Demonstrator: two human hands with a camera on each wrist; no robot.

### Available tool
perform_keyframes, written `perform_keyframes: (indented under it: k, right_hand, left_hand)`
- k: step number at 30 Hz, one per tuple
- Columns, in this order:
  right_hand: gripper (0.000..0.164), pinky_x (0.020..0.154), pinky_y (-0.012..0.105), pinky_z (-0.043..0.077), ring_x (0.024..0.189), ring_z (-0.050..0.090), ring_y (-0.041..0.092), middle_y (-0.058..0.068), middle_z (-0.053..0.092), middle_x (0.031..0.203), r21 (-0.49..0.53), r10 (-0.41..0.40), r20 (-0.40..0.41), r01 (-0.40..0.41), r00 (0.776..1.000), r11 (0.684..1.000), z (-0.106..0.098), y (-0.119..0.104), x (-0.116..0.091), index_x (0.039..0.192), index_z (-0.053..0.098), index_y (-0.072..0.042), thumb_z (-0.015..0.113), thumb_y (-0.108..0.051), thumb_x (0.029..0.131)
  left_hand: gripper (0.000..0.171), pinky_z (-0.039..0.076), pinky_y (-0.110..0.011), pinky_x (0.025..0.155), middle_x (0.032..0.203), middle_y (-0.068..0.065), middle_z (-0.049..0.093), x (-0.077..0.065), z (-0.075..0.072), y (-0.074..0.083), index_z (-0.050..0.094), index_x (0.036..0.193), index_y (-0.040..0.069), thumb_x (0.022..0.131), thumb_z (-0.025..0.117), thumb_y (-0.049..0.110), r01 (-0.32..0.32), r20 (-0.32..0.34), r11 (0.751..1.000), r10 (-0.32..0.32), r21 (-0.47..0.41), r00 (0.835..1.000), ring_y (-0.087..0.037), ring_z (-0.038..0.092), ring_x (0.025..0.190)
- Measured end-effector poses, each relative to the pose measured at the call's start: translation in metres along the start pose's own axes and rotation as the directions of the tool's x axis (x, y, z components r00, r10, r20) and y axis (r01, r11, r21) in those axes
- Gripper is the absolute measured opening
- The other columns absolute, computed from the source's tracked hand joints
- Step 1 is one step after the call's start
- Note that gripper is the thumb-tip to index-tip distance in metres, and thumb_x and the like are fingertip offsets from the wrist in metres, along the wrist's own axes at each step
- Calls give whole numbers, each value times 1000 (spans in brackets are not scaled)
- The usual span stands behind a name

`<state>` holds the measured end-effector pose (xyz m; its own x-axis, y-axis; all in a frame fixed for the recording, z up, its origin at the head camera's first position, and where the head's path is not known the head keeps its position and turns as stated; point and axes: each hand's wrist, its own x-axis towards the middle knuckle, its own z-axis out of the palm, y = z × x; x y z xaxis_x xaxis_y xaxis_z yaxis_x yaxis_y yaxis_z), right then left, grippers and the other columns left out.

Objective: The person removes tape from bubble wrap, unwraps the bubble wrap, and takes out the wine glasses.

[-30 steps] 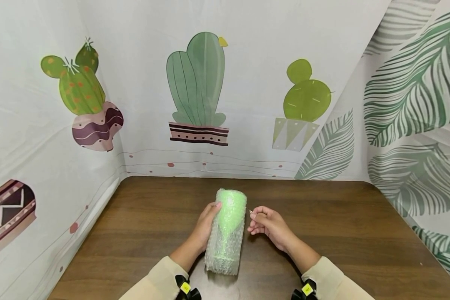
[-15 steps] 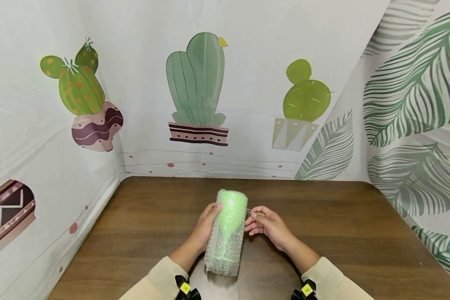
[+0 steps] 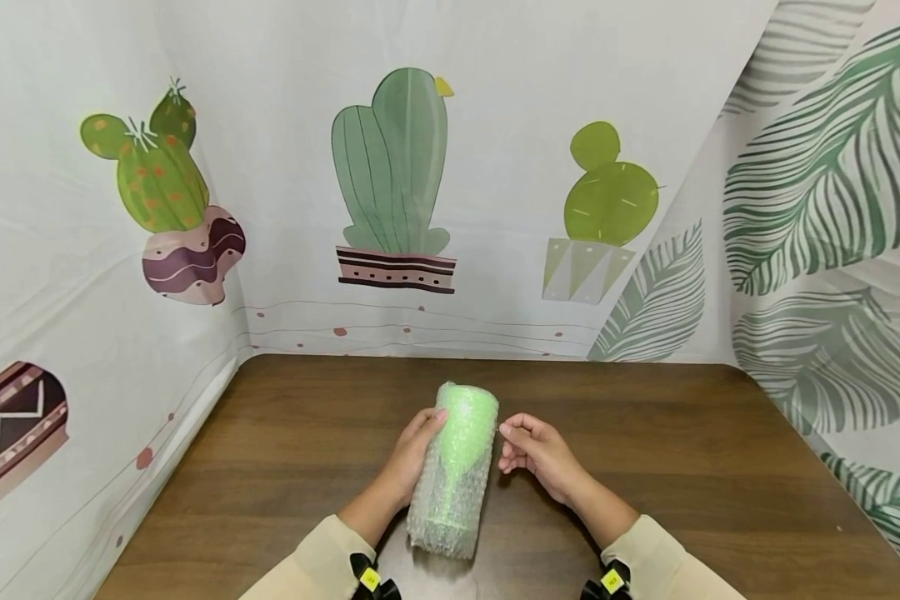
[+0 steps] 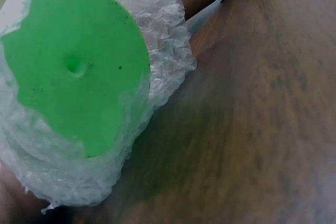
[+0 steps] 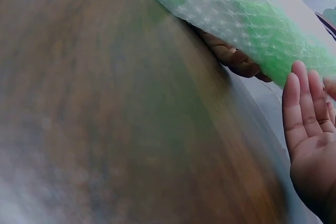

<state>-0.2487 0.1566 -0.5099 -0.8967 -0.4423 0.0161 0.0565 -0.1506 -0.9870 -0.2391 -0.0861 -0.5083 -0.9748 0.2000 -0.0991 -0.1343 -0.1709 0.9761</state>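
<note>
A bright green, goblet-shaped object [image 3: 468, 425], wrapped in clear, crinkled bubble wrap [image 3: 423, 512], lies lengthwise over the near middle of the table, its wide end far and a little to the right. Whether its near end touches the wood cannot be told. The left wrist view shows that end as a flat green disc with a small dimple at its centre, the wrap bunched around its rim.

The left hand [image 3: 412, 454] grips the wrapped piece from the left, thumb on top; in the right wrist view its fingers curl underneath. Just right of the far end, the right hand [image 3: 537, 454] has thumb and index fingertip together on a tiny pale scrap [image 3: 498, 428], too small to identify, beside the wrap; its other fingers are loosely bent in the head view.

Compared with a second ago, the wrapped piece has shifted slightly right, its left-hand grip unchanged. Half a second ago the right fingers sat against the wrap's edge; now a narrow gap shows there.

Beige sleeves [image 3: 307, 558] and black wrist straps [image 3: 606, 583] with yellow labels come in from the near side. Beneath is a dark brown wood-grain table [image 3: 645, 417]; beyond it hangs a white cloth [image 3: 510, 167] printed with potted cacti, with leaf prints on the right.
</note>
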Motion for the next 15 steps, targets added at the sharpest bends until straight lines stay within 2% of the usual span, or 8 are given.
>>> perform_keyframes:
  k: [5,15]
  right_hand:
    - [14,68,30,61,68,71,12,-3,66,76,-8,-22,9,22,1000,1000,1,0,1,105,53,-6,54,-20,105]
    - [20,67,31,61,67,71,13,-2,67,75,-36,-42,1,42,999,998,1,2,1,112,52,0,54,-19,105]
  left_hand:
    - [43,54,-31,73,95,-1,61,0,0,0,54,125,13,102,53,49,-8,15,1000,8,5,1000,-13,61,81]
    - [47,54,-32,72,95,-1,62,0,0,-2,53,128,12,102,53,50,-5,21,1000,5,-2,1000,-14,62,81]
